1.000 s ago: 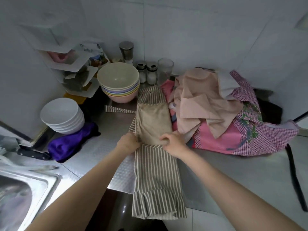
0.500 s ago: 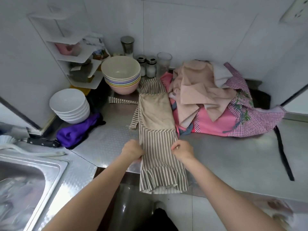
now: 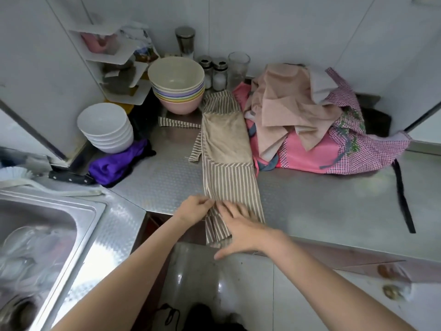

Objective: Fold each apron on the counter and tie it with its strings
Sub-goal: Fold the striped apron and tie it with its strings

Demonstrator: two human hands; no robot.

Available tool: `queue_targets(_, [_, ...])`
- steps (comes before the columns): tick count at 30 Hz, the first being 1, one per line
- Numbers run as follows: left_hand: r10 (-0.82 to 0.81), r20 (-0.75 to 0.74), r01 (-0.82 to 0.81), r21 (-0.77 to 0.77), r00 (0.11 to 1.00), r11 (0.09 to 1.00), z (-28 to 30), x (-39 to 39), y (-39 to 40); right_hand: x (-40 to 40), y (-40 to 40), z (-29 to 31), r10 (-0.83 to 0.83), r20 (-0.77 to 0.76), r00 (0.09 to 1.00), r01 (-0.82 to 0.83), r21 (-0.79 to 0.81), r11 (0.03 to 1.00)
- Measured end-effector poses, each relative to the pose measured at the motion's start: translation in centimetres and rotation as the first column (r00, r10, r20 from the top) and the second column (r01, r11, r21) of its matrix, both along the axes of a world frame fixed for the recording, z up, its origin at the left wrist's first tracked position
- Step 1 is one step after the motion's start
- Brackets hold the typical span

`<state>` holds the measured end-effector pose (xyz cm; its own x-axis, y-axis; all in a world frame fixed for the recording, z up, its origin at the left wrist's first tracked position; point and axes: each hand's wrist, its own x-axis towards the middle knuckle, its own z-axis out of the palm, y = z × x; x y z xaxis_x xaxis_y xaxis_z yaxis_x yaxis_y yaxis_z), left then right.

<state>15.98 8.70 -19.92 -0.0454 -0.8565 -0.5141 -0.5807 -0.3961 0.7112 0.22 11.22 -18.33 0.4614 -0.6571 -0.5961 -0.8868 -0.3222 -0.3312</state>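
A brown-and-white striped apron (image 3: 229,177) with a tan pocket lies folded into a long narrow strip on the steel counter (image 3: 322,201), its hem hanging over the front edge. One striped string (image 3: 179,123) trails to the left behind it. My left hand (image 3: 194,209) pinches the strip's left edge near the counter's front. My right hand (image 3: 238,231) lies flat with spread fingers on the hem end. A heap of other aprons (image 3: 310,120), beige, pink and checked, sits to the right at the back.
Stacked coloured bowls (image 3: 177,84) and white bowls (image 3: 106,127) stand at the back left, with shakers (image 3: 219,74) and a glass (image 3: 238,65) behind. A purple cloth (image 3: 117,163) and a knife (image 3: 69,177) lie left. The sink (image 3: 35,235) is at front left. A black strap (image 3: 403,197) lies right.
Both hands slid down the striped apron from the pocket's lower edge toward the hem at the counter's front. My right hand went from gripping the edge to lying flat.
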Motion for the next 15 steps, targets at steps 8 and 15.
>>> queue_targets(8, [0.456, -0.252, -0.443, 0.110, 0.854, 0.890, -0.6, -0.7, 2.4, -0.7, 0.2, -0.4, -0.356, 0.427, 0.831, 0.433, -0.094, 0.897])
queue_targets(15, [0.474, -0.100, -0.467, 0.089, 0.875, 0.880, -1.6, -1.8, 4.5, -2.0, -0.2, 2.1, -0.614, 0.647, 0.452, 0.696, 0.175, 0.696])
